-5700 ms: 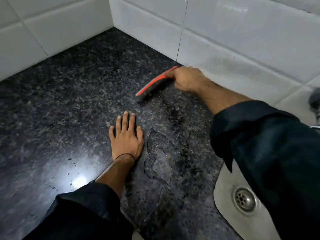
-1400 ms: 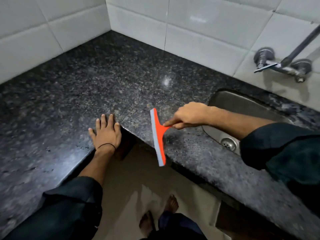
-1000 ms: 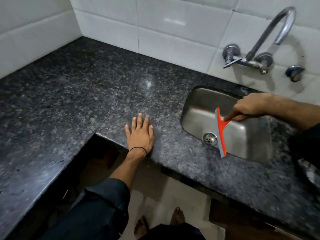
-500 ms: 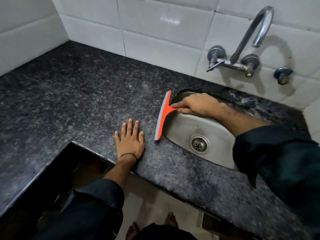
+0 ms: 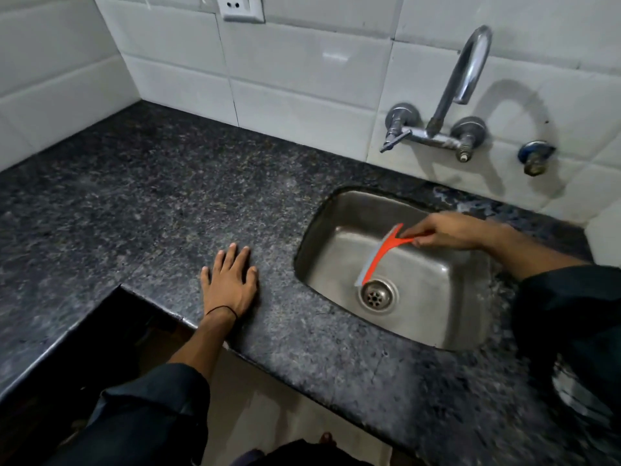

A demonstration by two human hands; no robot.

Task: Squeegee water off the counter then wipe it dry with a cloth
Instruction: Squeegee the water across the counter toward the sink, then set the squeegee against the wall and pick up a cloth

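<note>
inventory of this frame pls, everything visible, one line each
squeegee: 1, orange with grey blade, held over the sink
sink: 1, steel, set in the counter at right
drain: 1, steel, sink floor
counter: 1, dark speckled stone, L-shaped
tap: 1, chrome, on the wall above the sink
valve: 1, blue-grey, wall right of the tap
socket: 1, white, top of the tiled wall
left hand: flat on the counter, black wristband
right hand: gripping the squeegee handle

Dim light; glare on wall tiles (image 5: 331,57); faucet (image 5: 465,72) shadow; wide-angle edges blurred.
</note>
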